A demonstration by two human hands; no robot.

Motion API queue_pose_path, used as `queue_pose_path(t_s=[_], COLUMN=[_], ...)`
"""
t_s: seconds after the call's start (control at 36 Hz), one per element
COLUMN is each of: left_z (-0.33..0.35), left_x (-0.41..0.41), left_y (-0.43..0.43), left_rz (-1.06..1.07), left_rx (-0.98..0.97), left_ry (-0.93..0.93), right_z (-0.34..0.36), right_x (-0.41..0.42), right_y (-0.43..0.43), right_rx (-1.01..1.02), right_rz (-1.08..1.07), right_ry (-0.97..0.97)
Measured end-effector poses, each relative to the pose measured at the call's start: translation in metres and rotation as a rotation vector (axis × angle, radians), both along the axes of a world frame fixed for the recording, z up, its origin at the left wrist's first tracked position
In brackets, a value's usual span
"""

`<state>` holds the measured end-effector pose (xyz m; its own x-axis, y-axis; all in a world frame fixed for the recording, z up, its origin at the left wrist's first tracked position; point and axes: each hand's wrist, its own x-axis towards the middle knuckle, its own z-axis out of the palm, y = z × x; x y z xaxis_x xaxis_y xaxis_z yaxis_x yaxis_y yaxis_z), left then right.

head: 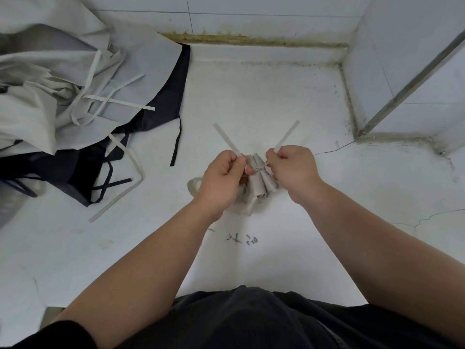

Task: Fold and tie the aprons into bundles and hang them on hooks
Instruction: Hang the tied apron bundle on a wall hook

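- Pile of loose aprons [63,84] far left on the white surface [289,96], grey ones on top, black apron [161,114] under them, straps trailing out; well apart from my hands
- Loop of strap [193,183] pokes out just left of my left hand, partly hidden
- Left hand [221,177] curled, thumb and forefinger pinching the left strap [226,138]; free end sticks up and away to the left
- Bundle [260,182] looks to rest on the surface between both hands, touching both; pleated grey roll, long axis roughly away from me, strap cinched across its middle at the knot [259,169]
- Right hand [294,170] curled too, pinching the right strap [286,133], end angled up and right
- Key relation: straps leave the knot in opposite directions, across the bundle axis, so the tightening pull is straight outward; both hands equally near
- My read: tie nearly done, hanging not started
- No hooks or containers in shot, can't tell where it goes
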<state>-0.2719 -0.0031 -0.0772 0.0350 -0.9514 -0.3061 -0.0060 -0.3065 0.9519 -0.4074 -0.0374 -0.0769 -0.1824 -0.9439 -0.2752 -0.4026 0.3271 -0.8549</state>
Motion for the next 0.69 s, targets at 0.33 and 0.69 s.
queue_pose_path(t_s=[0.33,0.69], left_z=[0.013,0.02], left_x=[0.009,0.022], left_y=[-0.018,-0.02], left_rz=[-0.039,-0.357], left_rx=[0.035,-0.003], left_ry=[-0.109,-0.266], right_z=[0.017,0.014], right_x=[0.002,-0.001], right_y=[0.006,0.002], right_rx=[-0.34,-0.294], right_rz=[0.521,0.554], right_ry=[0.21,0.152])
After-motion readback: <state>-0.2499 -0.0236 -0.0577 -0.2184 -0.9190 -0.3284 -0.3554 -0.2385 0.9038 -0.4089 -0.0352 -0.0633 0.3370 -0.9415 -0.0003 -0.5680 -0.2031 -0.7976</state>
